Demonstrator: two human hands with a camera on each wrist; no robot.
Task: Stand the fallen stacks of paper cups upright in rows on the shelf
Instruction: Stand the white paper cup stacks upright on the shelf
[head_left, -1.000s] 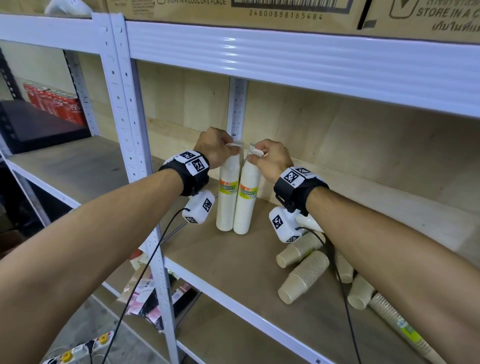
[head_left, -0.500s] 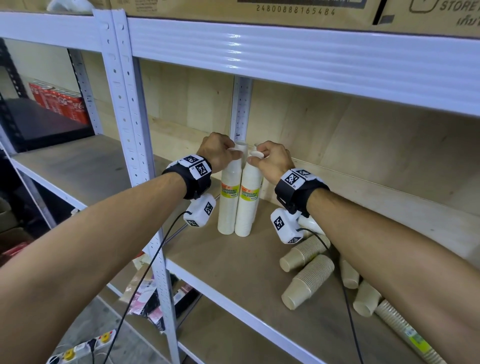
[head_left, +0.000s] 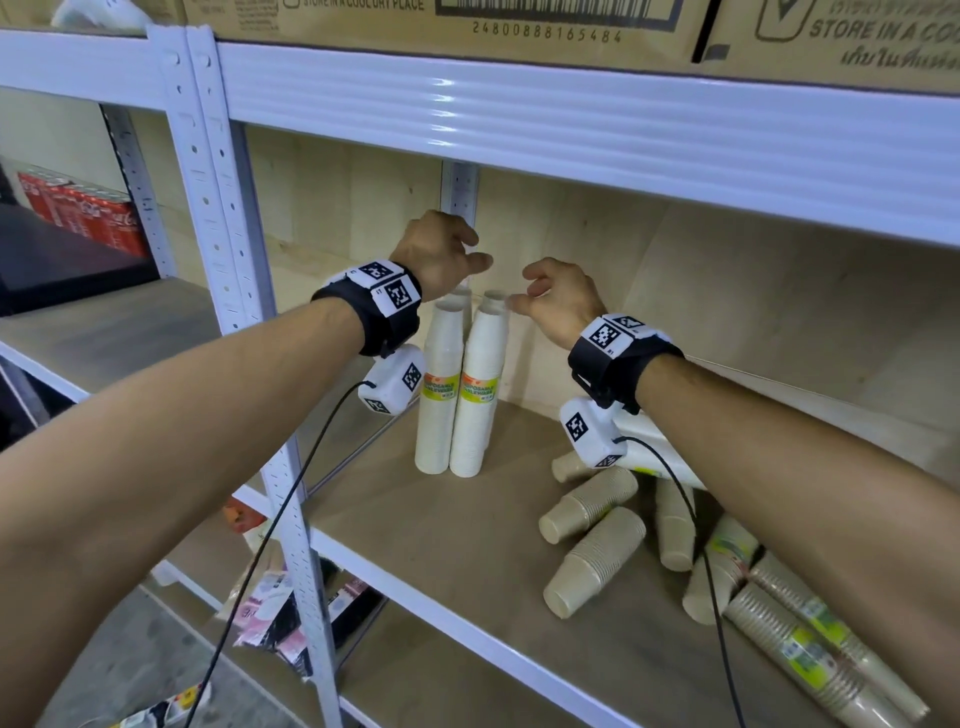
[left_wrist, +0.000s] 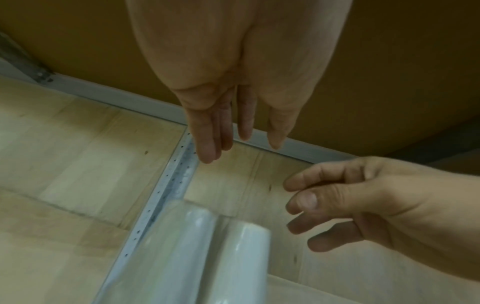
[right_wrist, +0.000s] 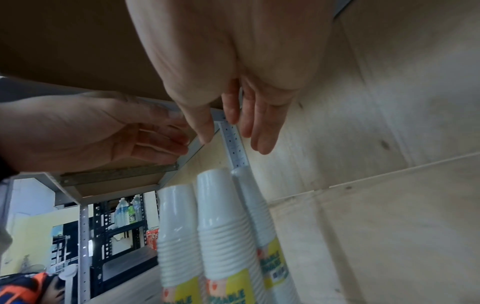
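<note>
Several white paper cup stacks stand upright near the shelf's back post; the front pair (head_left: 439, 395) (head_left: 480, 395) carry yellow labels. My left hand (head_left: 467, 254) hovers open just above them, and my right hand (head_left: 524, 293) hovers open to their right; neither touches a stack. The right wrist view shows three white stack tops (right_wrist: 223, 205) below my relaxed right fingers (right_wrist: 259, 133). The left wrist view shows my left fingers (left_wrist: 207, 144) over two wrapped tops (left_wrist: 241, 246). Several brown cup stacks (head_left: 592, 561) lie fallen on the wooden shelf (head_left: 441, 561) to the right. A white stack (head_left: 660, 452) lies partly hidden behind my right wrist.
Longer wrapped brown stacks (head_left: 821, 649) lie at the shelf's right front. Cardboard boxes (head_left: 519, 21) sit on the shelf above, so headroom is low. A white upright post (head_left: 228, 260) stands to the left, with red cans (head_left: 88, 213) beyond. Packets (head_left: 291, 618) lie on the lower shelf.
Both hands have let go of the tops of the two front white stacks and lifted up and apart. The stacks stay standing.
</note>
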